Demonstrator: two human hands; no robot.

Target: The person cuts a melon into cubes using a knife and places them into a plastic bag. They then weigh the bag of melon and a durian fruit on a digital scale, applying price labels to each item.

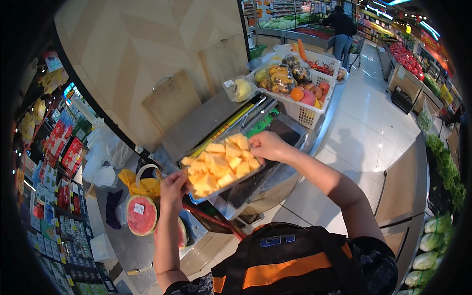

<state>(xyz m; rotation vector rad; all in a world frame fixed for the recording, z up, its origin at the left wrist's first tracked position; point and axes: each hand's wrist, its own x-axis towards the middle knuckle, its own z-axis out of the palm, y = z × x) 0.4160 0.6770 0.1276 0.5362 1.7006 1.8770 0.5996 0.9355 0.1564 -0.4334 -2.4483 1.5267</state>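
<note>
A shallow tray heaped with orange-yellow fruit chunks, which look like cut melon, is held over a metal wrapping station. My left hand pinches the tray's left end, thumb and fingers closed. At the opposite end my right hand has its fingers curled against the upper right corner. Whether clear film lies over the fruit or under my fingers cannot be told. Just left of my left hand, a halved watermelon with a white label rests on the metal counter. A second watermelon piece is partly hidden by my left forearm.
A white plastic basket of bagged and loose fruit stands beyond my right hand. Near it sits a packed tray of pale yellow fruit. Cutting boards lean on the panel. A knife handle lies lower left. A person stands far off.
</note>
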